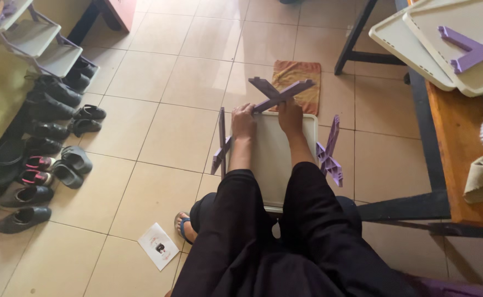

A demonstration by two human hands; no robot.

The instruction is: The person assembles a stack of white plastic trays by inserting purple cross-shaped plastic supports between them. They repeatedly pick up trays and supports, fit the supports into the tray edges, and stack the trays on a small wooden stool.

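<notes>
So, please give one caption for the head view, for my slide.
Left hand and right hand hold a purple cross piece at the far edge of a white tray.

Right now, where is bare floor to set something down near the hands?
Open tile lies between the shoes and the white tray, beyond the orange cloth. Crowded: purple cross pieces flank the tray; the wooden table is loaded.

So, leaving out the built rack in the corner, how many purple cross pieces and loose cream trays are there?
Purple cross pieces: 4
Cream trays: 3
Total: 7
</notes>
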